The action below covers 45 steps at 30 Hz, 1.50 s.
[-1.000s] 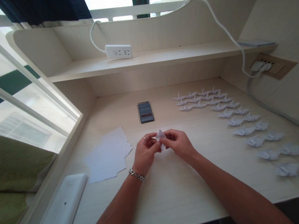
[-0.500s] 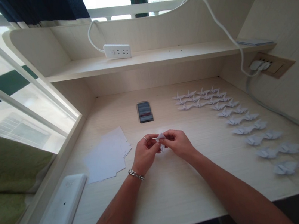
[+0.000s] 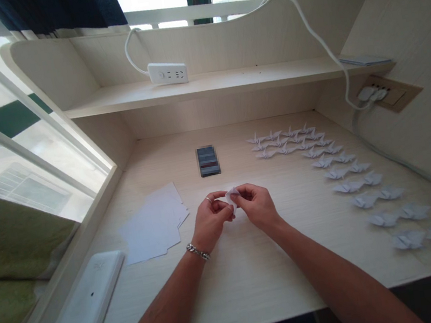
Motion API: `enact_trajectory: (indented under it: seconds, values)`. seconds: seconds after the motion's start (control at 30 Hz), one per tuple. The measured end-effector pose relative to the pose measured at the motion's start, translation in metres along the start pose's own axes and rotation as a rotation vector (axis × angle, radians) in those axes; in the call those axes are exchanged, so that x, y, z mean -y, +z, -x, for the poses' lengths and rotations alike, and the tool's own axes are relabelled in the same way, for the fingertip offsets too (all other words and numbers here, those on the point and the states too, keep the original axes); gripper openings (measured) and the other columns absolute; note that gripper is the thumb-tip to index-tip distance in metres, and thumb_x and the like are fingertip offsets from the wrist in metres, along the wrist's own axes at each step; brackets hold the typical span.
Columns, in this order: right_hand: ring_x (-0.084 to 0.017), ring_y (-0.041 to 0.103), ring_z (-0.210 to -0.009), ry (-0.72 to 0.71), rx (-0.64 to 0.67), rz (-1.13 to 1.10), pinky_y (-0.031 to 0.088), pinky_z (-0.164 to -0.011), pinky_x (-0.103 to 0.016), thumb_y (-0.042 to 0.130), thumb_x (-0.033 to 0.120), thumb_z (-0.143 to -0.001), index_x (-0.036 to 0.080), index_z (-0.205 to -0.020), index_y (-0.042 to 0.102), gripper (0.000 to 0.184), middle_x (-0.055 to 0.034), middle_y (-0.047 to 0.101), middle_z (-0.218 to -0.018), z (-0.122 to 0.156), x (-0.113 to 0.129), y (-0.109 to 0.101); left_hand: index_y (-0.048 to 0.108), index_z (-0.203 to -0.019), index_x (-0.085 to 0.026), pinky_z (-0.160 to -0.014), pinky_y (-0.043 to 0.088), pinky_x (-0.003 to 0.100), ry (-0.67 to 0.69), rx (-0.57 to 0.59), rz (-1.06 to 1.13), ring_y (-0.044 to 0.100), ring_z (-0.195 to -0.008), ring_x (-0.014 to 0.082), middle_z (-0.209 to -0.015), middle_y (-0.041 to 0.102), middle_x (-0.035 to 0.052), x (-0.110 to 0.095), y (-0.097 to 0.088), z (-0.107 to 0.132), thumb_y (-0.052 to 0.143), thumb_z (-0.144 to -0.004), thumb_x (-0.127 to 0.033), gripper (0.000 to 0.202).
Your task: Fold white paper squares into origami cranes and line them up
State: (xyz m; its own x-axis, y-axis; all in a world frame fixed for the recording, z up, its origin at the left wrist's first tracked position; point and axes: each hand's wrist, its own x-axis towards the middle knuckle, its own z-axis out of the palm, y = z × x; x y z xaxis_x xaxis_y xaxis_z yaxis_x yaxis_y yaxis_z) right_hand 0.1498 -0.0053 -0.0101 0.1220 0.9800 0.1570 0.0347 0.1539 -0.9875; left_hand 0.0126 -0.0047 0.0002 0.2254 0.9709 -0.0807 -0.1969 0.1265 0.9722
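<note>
A small folded piece of white paper (image 3: pixel 231 196) is held just above the middle of the desk. My right hand (image 3: pixel 255 204) pinches its right side between thumb and fingers. On the other side, my left hand (image 3: pixel 211 218), with a ring and a chain bracelet, has its fingers closed at the paper's left edge. The fingers cover part of the folds. Rows of white origami cranes (image 3: pixel 324 161) stand on the right of the desk. To the left of my hands lie several loose sheets of white paper (image 3: pixel 150 226), overlapping.
A dark phone-sized object (image 3: pixel 208 161), blurred, lies beyond my hands. A long white device (image 3: pixel 85 307) rests at the desk's left edge. On the shelf (image 3: pixel 223 81) is a white power strip (image 3: pixel 167 73). A white cable (image 3: pixel 318 36) runs down to the wall socket (image 3: pixel 390 93).
The folded paper has turned and tilted between my fingers, showing a wider face. My right hand has shifted slightly up. The cranes and sheets stay where they were.
</note>
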Motion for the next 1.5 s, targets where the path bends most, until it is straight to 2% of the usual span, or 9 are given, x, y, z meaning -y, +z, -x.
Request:
enact_trajectory:
  seconds: [0.2, 0.3, 0.5, 0.7, 0.97, 1.07, 1.17, 1.33, 1.5]
  values:
    - [-0.015, 0.059, -0.061, 0.055, -0.025, -0.116, 0.050, -0.058, -0.028, 0.072, 0.033, -0.071, 0.013, -0.080, 0.069, 0.021, -0.0030, 0.067, -0.068, -0.003, -0.001, -0.001, 0.055, -0.098, -0.012, -0.060, 0.050, 0.026, -0.058, 0.021, 0.137, 0.063, -0.059, 0.0125, -0.066, 0.065, 0.0001, 0.004, 0.001, 0.001, 0.076, -0.068, -0.025, 0.039]
    - [-0.015, 0.060, -0.062, 0.066, -0.029, -0.155, 0.052, -0.060, -0.029, 0.074, 0.033, -0.070, 0.014, -0.080, 0.069, 0.022, -0.0034, 0.068, -0.070, -0.004, -0.001, -0.001, 0.056, -0.098, -0.012, -0.062, 0.051, 0.026, -0.045, 0.022, 0.146, 0.064, -0.061, 0.0127, -0.067, 0.066, 0.0006, 0.004, 0.001, 0.001, 0.076, -0.068, -0.027, 0.039]
    - [-0.015, 0.060, -0.061, 0.053, -0.048, -0.122, 0.050, -0.059, -0.029, 0.073, 0.034, -0.071, 0.014, -0.079, 0.069, 0.022, -0.0028, 0.067, -0.068, -0.004, -0.001, -0.001, 0.055, -0.097, -0.012, -0.055, 0.048, 0.024, 0.011, -0.014, 0.066, 0.060, -0.055, 0.0109, -0.062, 0.063, -0.0016, 0.004, 0.004, 0.002, 0.075, -0.069, -0.025, 0.037]
    - [-0.015, 0.059, -0.061, 0.033, -0.066, -0.090, 0.049, -0.059, -0.029, 0.073, 0.033, -0.072, 0.014, -0.080, 0.069, 0.021, -0.0031, 0.067, -0.069, -0.004, -0.003, -0.001, 0.055, -0.098, -0.011, -0.058, 0.048, 0.024, 0.040, -0.072, 0.011, 0.059, -0.056, 0.0107, -0.063, 0.063, -0.0015, 0.004, 0.010, 0.004, 0.072, -0.069, -0.021, 0.035]
    - [-0.015, 0.059, -0.063, 0.033, -0.088, -0.135, 0.050, -0.061, -0.029, 0.074, 0.033, -0.070, 0.015, -0.080, 0.070, 0.021, -0.0026, 0.068, -0.070, -0.005, -0.002, -0.002, 0.054, -0.104, -0.012, -0.061, 0.049, 0.024, 0.012, -0.017, 0.006, 0.058, -0.060, 0.0100, -0.066, 0.062, -0.0029, 0.000, 0.012, 0.008, 0.072, -0.064, -0.014, 0.044]
    - [-0.014, 0.060, -0.063, 0.068, -0.054, -0.209, 0.052, -0.062, -0.029, 0.076, 0.033, -0.069, 0.015, -0.080, 0.070, 0.022, -0.0017, 0.067, -0.069, -0.005, 0.001, -0.003, 0.055, -0.105, -0.013, -0.063, 0.049, 0.023, -0.001, 0.009, 0.005, 0.059, -0.063, 0.0098, -0.067, 0.062, -0.0034, -0.002, 0.008, 0.007, 0.074, -0.060, -0.009, 0.048]
    - [-0.013, 0.060, -0.061, 0.123, 0.013, -0.270, 0.052, -0.061, -0.028, 0.077, 0.033, -0.066, 0.015, -0.078, 0.070, 0.023, -0.0006, 0.067, -0.066, -0.004, 0.004, -0.003, 0.057, -0.103, -0.014, -0.067, 0.050, 0.024, 0.023, 0.014, 0.021, 0.060, -0.067, 0.0109, -0.070, 0.064, -0.0017, -0.004, 0.003, 0.006, 0.071, -0.061, -0.009, 0.044]
    - [-0.015, 0.063, -0.061, 0.164, 0.134, -0.290, 0.053, -0.060, -0.028, 0.079, 0.034, -0.064, 0.015, -0.076, 0.071, 0.024, -0.0024, 0.070, -0.068, -0.002, 0.005, -0.004, 0.063, -0.096, -0.014, -0.069, 0.051, 0.028, 0.074, -0.073, -0.020, 0.063, -0.070, 0.0137, -0.076, 0.067, 0.0018, -0.005, -0.004, 0.001, 0.074, -0.066, -0.020, 0.033]
    - [-0.013, 0.062, -0.058, 0.216, 0.181, -0.228, 0.050, -0.055, -0.026, 0.080, 0.039, -0.061, 0.015, -0.075, 0.072, 0.029, -0.0023, 0.069, -0.065, -0.001, 0.005, -0.005, 0.067, -0.083, -0.013, -0.063, 0.051, 0.027, 0.080, -0.087, -0.132, 0.062, -0.063, 0.0137, -0.070, 0.067, 0.0034, -0.006, -0.008, 0.000, 0.075, -0.068, -0.026, 0.022]
